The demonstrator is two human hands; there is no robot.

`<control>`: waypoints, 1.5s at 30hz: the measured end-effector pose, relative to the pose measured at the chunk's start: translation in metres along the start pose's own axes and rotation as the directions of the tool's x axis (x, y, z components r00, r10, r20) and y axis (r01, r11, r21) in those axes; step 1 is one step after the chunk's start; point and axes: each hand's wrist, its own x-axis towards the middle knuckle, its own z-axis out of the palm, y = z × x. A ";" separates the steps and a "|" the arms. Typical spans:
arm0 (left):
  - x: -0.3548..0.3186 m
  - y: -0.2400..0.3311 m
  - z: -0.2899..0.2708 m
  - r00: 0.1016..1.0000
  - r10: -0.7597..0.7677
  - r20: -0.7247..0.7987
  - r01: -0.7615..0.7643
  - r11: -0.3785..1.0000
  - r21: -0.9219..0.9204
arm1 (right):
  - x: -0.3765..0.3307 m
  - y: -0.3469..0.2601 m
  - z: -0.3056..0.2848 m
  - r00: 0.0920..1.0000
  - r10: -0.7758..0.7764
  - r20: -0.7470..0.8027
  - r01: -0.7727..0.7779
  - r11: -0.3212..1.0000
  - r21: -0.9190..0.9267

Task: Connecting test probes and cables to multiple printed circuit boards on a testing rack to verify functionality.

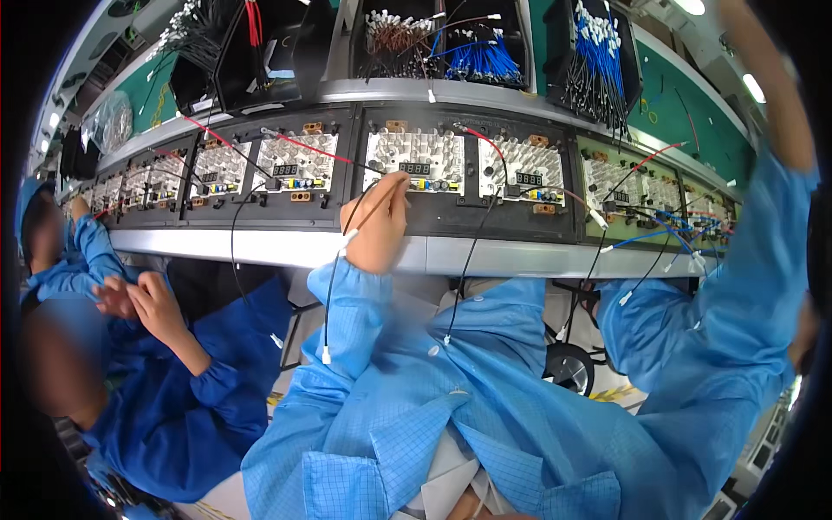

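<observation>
Brown wire (pixel 374 206) lies across the back of the person's left hand (pixel 377 227), its white plug (pixel 349 234) by the wrist and its upper end at the fingertips. A black wire (pixel 328 303) dangles over the blue sleeve (pixel 360 299); letting both tails hang free of the silver rail (pixel 459 251) should prevent snags.

Those left fingertips are drawn in narrow at the lower edge of a circuit board (pixel 381 153), just beside its display (pixel 414 169); whether they pinch the wire is hidden. Good handling here probably means a light grip close to the wire's end, since a tug on the slack could strain it. The board sits in a dark tray (pixel 429 217), so pressure is best kept straight and gentle.

The right forearm (pixel 776 104) reaches up past the top edge; its hand is out of sight. Beyond the boards stand bins of brown wires (pixel 394 35) and blue wires (pixel 481 61).
</observation>
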 end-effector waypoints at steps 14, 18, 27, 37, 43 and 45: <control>0.009 -0.011 0.012 0.997 0.031 0.067 -0.027 0.998 -0.061 | -0.030 0.015 0.226 0.857 -0.505 0.100 0.437 0.816 0.378; 0.011 -0.010 0.015 0.995 0.033 0.092 -0.030 0.999 -0.027 | -0.064 0.046 0.280 0.914 -0.390 0.114 0.336 0.883 0.327; 0.014 -0.014 0.020 0.991 0.114 0.068 -0.115 0.993 0.020 | -0.045 0.019 0.313 0.831 -0.055 0.553 0.137 0.985 -0.108; 0.011 -0.012 0.017 0.995 0.064 0.075 -0.064 0.998 -0.002 | -0.023 0.015 0.268 0.904 -0.085 0.419 0.096 0.995 -0.006; 0.015 -0.008 0.019 0.995 0.006 0.103 -0.004 1.000 -0.026 | -0.036 0.051 0.274 0.989 -0.146 -0.006 0.062 0.378 0.924; 0.016 -0.011 0.019 0.994 -0.018 0.107 0.022 0.999 -0.034 | -0.025 0.044 0.270 0.991 -0.078 0.106 -0.003 0.790 0.613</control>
